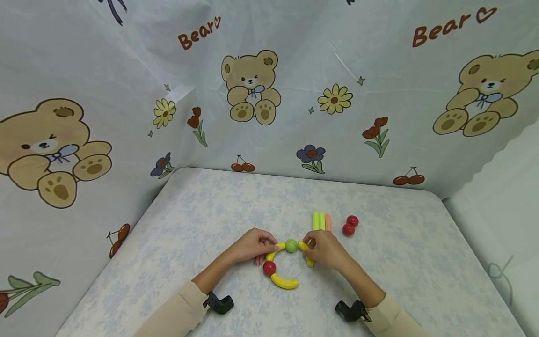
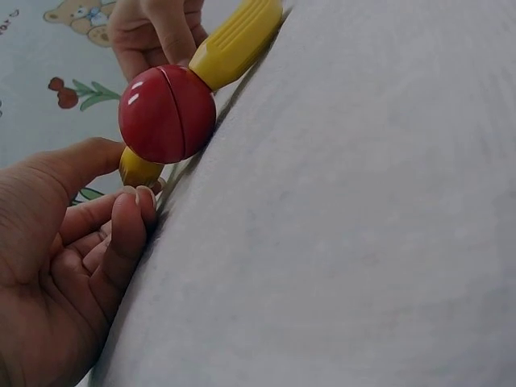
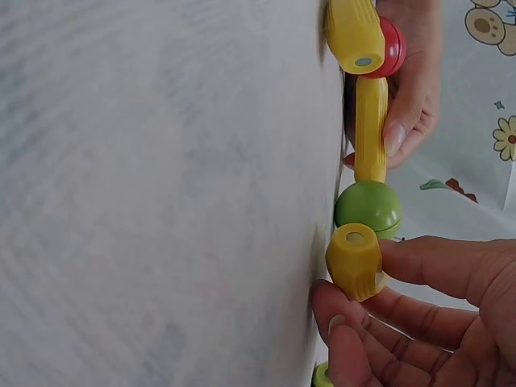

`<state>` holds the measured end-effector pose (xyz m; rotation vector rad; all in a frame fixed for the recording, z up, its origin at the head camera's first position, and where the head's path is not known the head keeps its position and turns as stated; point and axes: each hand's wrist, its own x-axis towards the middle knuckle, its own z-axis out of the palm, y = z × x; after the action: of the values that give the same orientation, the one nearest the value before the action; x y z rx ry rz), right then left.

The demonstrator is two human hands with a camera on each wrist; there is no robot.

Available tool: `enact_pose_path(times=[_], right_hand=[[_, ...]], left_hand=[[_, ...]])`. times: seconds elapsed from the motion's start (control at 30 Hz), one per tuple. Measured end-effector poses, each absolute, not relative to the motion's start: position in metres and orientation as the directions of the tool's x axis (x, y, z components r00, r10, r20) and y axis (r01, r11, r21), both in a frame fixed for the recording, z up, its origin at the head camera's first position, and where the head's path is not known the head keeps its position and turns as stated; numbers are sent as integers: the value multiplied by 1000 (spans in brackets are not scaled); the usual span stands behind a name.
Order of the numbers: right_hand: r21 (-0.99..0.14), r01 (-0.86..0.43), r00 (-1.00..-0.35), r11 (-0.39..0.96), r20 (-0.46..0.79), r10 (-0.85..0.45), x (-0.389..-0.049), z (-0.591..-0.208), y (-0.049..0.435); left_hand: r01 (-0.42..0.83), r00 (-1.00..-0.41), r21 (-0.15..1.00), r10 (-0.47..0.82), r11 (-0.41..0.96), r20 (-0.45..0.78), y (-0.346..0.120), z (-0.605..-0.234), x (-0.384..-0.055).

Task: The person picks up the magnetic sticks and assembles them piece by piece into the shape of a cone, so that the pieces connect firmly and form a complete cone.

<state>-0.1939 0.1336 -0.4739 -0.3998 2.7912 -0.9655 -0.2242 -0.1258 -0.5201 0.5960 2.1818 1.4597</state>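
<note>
On the table, a red ball joins two yellow curved rods, a lower one and an upper one. The upper rod's far end meets a green ball, so the pieces form an open arc. My left hand pinches the upper rod between thumb and fingers. With thumb and fingertips, my right hand holds another yellow curved rod beside the green ball. Its exposed end shows a grey metal disc. Whether this rod touches the green ball I cannot tell.
Two light green sticks and a peach stick lie side by side beyond my right hand, partly hidden by it. Two red balls sit to their right. Reddish pieces show beneath my left hand. A bear-print cloth hangs behind the table.
</note>
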Motion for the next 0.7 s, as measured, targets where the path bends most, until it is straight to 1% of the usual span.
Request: enact_pose_path(times=[0.43, 0.7], right_hand=[[-615, -196, -949, 764, -77, -306, -194, -472, 131], [-614, -216, -945, 759, -66, -322, -194, -473, 131]], left_hand=[[96, -816, 937, 565, 336, -119, -126, -524, -225], [97, -815, 940, 569, 328, -115, -126, -523, -225]])
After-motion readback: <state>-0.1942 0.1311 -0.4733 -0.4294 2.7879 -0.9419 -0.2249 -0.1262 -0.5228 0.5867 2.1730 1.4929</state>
